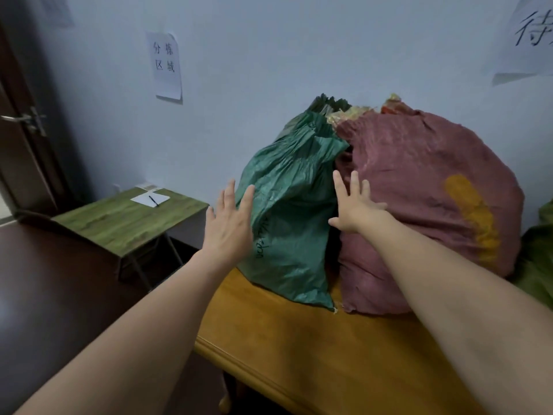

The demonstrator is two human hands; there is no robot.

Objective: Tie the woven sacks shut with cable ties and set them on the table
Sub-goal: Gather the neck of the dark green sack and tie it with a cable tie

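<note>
A green woven sack stands upright on the orange wooden table, its neck gathered at the top. A larger dark-pink woven sack with a yellow patch leans against its right side, by the wall. My left hand is spread flat at the green sack's left flank, fingers straight. My right hand lies flat with fingers spread where the two sacks meet, on the pink sack's front. Neither hand holds anything. No cable tie is visible.
A small green-topped desk with paper and a pen stands lower at the left by the wall. A dark door is at far left. Another green sack shows at the right edge. Paper signs hang on the wall.
</note>
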